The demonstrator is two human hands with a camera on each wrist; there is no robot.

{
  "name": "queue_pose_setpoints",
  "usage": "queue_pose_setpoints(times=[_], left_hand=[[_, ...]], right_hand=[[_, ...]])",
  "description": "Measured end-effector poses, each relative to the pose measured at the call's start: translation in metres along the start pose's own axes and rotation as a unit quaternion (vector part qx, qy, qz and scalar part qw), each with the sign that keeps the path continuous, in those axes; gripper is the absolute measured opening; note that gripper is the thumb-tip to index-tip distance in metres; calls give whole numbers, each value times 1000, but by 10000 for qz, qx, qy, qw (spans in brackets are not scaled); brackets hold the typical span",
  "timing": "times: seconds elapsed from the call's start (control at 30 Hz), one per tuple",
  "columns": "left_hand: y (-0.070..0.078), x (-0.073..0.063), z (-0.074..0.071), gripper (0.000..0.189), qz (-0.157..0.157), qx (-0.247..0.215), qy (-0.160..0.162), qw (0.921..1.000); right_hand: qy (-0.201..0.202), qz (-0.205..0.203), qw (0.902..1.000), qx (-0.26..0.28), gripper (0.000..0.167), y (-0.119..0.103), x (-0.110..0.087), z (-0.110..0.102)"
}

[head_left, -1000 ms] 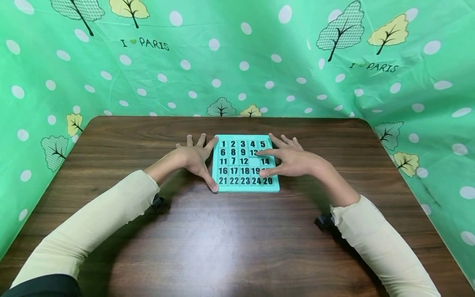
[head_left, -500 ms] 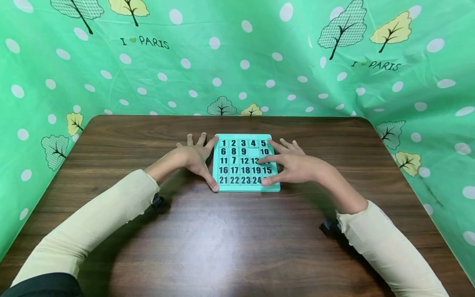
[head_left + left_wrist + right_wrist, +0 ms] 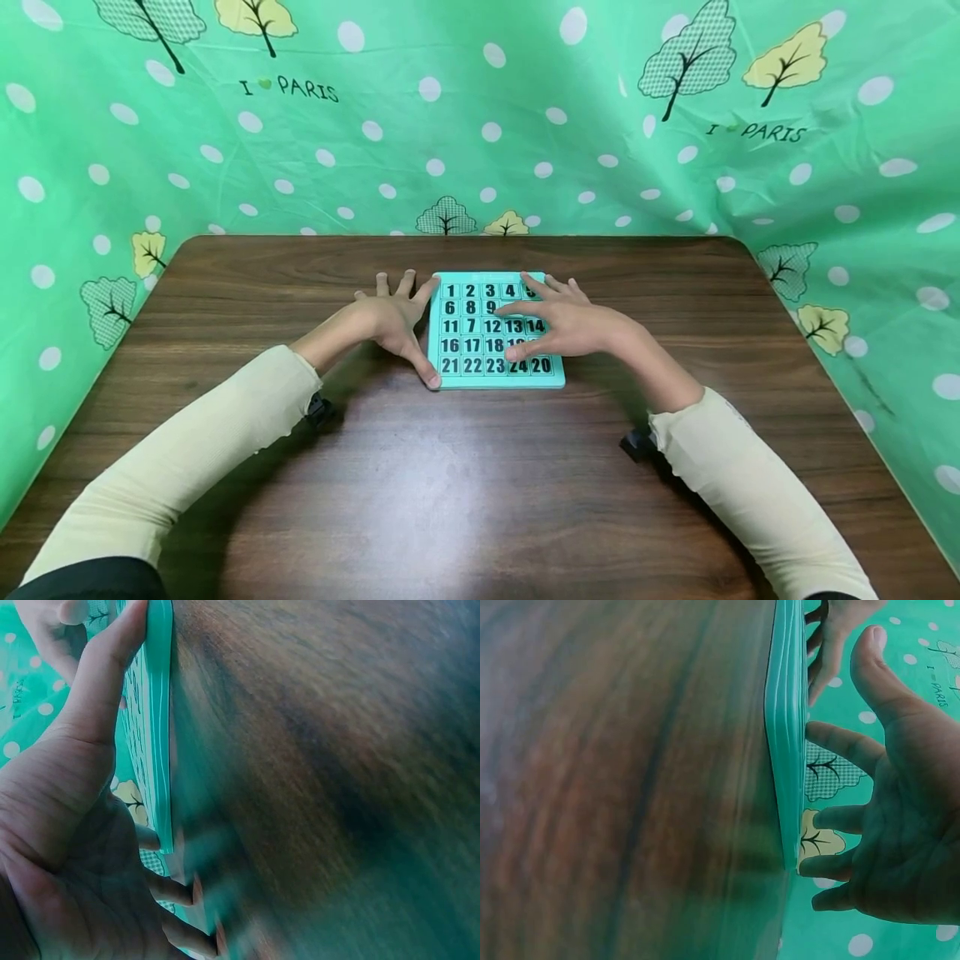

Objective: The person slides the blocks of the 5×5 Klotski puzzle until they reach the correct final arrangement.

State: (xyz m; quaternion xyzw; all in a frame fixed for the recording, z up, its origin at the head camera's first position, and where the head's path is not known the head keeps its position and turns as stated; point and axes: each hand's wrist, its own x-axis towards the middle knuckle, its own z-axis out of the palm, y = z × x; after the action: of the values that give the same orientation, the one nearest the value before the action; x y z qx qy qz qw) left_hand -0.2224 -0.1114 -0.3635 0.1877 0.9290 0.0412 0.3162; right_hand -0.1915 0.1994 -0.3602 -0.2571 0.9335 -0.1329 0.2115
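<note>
A turquoise number slide puzzle [image 3: 465,380] lies flat on the table, its black-numbered tiles facing up. My left hand [image 3: 393,321] is spread along the left side, with the thumb at the near corner and the index finger at the far corner. In the left wrist view the thumb [image 3: 97,682] lies against the puzzle's edge [image 3: 159,735]. Over the right half reaches my right hand [image 3: 577,323], fingers spread. Its index fingertip is at the 9 tile [image 3: 491,307], and the thumb is over the 19. That hand hides part of the second row and the 5.
The dark wood table [image 3: 420,483] extends around the puzzle. Behind it and at both sides hangs a green dotted curtain [image 3: 480,108] with printed trees. A black wrist device [image 3: 637,444] sits beneath the right forearm, another [image 3: 318,408] beneath the left.
The 13 tile slid down from the second row into the third, leaving a gap above it. My right hand then shifted left toward the 9. The left hand stays put.
</note>
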Motion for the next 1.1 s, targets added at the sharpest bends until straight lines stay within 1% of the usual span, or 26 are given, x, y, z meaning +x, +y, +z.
queue_pose_setpoints(times=[0.13, 0.2, 0.23, 0.33, 0.43, 0.47, 0.57, 0.77, 1.0, 1.1], left_hand=[[0, -1, 0, 175, -1, -24, 27, 10000], [0, -2, -1, 176, 12, -61, 40, 10000], [-2, 1, 1, 179, 35, -42, 78, 10000], [-2, -1, 0, 181, 53, -46, 103, 9999], [-2, -2, -1, 180, 34, -9, 103, 9999], [1, -5, -3, 177, 10, -21, 74, 10000], [1, -4, -3, 175, -19, 21, 74, 10000], [1, -2, -1, 174, 30, 42, 82, 10000], [-1, 2, 2, 180, 43, 37, 122, 9999], [-3, 8, 4, 185, 53, 55, 175, 9998]], right_hand=[[-10, 88, 10000, -14, 73, 2, -1, -2], [11, 116, 9999, -10, 72, 5, -4, -3], [21, 130, 9999, 4, 71, 7, -6, -4], [73, 181, 9998, 21, 68, 12, -12, -8], [98, 224, 9997, 28, 67, 16, -16, -11], [101, 233, 9997, 23, 68, 18, -17, -11], [137, 199, 9997, 68, 68, 18, -18, -12], [269, 70, 9995, 172, 63, 10, -11, -11], [107, -66, 9999, 30, 75, -8, 4, 0], [68, -89, 9999, -78, 78, -14, 9, 2]])
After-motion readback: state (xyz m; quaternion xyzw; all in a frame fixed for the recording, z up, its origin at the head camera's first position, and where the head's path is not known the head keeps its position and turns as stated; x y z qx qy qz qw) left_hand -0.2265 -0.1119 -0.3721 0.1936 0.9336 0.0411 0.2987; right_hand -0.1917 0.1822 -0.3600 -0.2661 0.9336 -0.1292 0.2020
